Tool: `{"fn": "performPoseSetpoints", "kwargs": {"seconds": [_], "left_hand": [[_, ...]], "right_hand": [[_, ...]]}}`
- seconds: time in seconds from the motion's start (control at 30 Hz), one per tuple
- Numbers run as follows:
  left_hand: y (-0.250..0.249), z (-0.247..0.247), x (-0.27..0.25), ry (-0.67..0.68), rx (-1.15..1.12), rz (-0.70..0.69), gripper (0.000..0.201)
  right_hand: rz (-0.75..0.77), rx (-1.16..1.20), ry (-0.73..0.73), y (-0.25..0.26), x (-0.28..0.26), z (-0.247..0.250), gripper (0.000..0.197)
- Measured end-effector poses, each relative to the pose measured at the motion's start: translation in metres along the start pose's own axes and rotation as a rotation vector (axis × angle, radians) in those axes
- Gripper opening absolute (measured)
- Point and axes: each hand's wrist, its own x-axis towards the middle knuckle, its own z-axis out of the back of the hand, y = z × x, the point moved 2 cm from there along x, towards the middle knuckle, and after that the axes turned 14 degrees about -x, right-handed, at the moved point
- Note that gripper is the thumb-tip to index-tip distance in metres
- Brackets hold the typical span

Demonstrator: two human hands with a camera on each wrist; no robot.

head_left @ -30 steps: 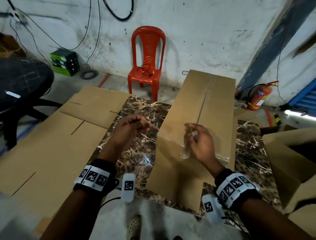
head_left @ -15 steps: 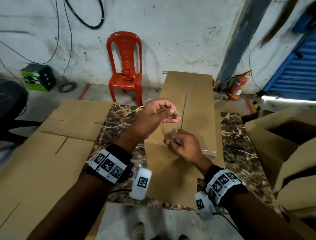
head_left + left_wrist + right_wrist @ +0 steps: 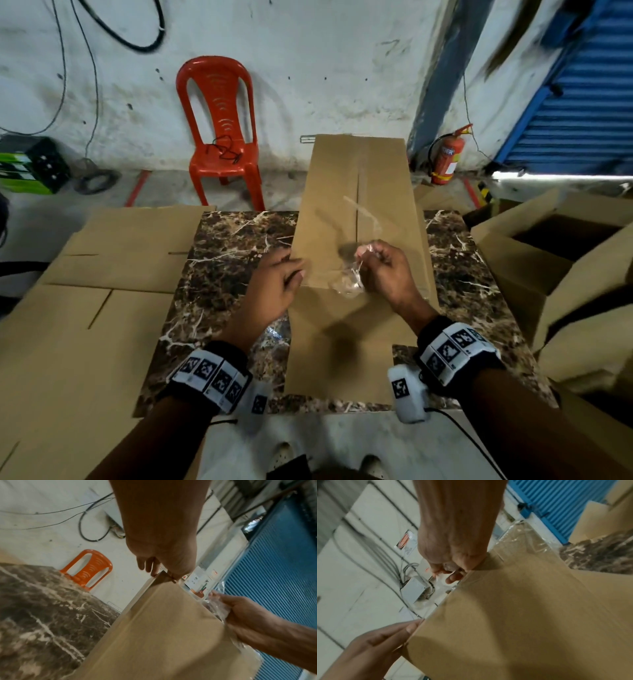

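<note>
Holding, right hand [image 3: 383, 274]: grip clenched round a crumpled wad of clear plastic [image 3: 349, 282], thumb and fingertips pinching it just above the cardboard sheet [image 3: 342, 342].
Left hand [image 3: 277, 284]: grip closed on the sheet's left edge. The left wrist view shows the edge pinched between thumb and fingers.
Cardboard sheet: a flat folded box lying lengthwise on the marble worktop [image 3: 226, 274], its far end overhanging the far edge. Whether the left edge is lifted or merely steadied, cannot tell.
Change, last second: the plastic was stretched as a strip between both hands, then the hands closed together. Now the left has let go of it and dropped to the sheet, and the right has the whole lot bunched up.
Reading: the plastic looks gathered, so that step seems finished. The left hand's new hold suggests the sheet is handled next, likely opened up or turned.
Loose end: a faint clear band [image 3: 363, 212] lies further along the sheet; joined to the wad or not, cannot tell.
Risk: the wad may cling to fingers or sheet when dropped.
Surroundings: more flat cardboard [image 3: 102, 308] left of the worktop, an open box [image 3: 565, 236] to the right, a red chair [image 3: 222, 130] beyond.
</note>
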Motion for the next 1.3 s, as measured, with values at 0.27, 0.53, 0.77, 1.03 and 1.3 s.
{"fn": "performPoseSetpoints", "kwargs": {"seconds": [0.27, 0.53, 0.77, 1.03, 1.3], "left_hand": [[-0.035, -0.009, 0.028, 0.244, 0.13, -0.236, 0.013], [-0.038, -0.015, 0.037, 0.31, 0.102, -0.114, 0.011], [-0.046, 0.005, 0.058, 0.579, 0.116, 0.096, 0.01], [-0.046, 0.006, 0.059, 0.679, 0.23, 0.122, 0.008], [-0.024, 0.045, 0.054, 0.705, 0.11, 0.065, 0.017]], "right_hand": [[-0.143, 0.586, -0.248, 0.015, -0.004, 0.014, 0.014], [0.026, -0.038, -0.288, 0.008, -0.007, 0.003, 0.021], [0.283, -0.603, -0.056, 0.006, -0.018, -0.01, 0.043], [0.377, -0.786, -0.073, 0.001, -0.022, -0.019, 0.023], [0.421, -0.856, -0.084, 0.006, -0.023, -0.027, 0.041]]}}
